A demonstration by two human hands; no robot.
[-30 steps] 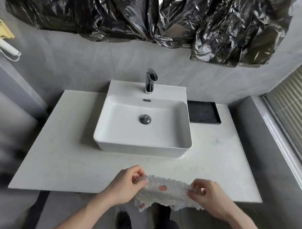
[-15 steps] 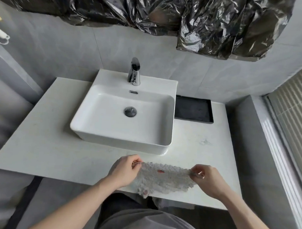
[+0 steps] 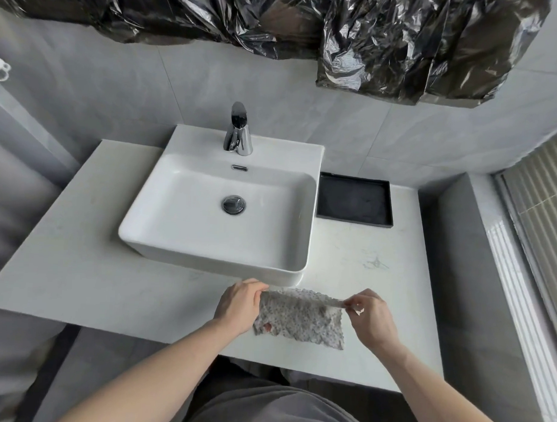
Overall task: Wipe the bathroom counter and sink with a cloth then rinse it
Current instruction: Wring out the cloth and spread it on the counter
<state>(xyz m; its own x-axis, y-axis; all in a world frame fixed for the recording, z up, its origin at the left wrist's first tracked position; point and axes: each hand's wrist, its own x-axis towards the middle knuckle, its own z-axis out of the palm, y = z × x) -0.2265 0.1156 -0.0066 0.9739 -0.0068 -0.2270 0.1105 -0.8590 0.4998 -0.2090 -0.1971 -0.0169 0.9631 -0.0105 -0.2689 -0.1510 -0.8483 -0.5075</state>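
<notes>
Cloth (image 3: 300, 317), patterned and thin, is held spread out low in the frame, right of centre, just over the front edge of the table (image 3: 88, 280). Its upper edge is pinched at one end by the left hand (image 3: 239, 305) and at the other by the right hand (image 3: 369, 318); both grips are closed on the fabric with thumb against curled fingers, and the rest of the sheet hangs down toward the table. Whether the lower edge touches the surface cannot be told.

Progress is judged as very early. No wiping stroke is seen under way; the cloth appears to be only opened out or readied. No water is seen in the white vessel sink (image 3: 226, 209) at frame centre, and nothing runs from the chrome faucet (image 3: 239, 130) above it. A faint mark (image 3: 374, 264) is noted on the table to the right of the sink, below the black tray (image 3: 355, 199).

Left to do, by this reading: the whole table, the sink, then the rinse.
</notes>
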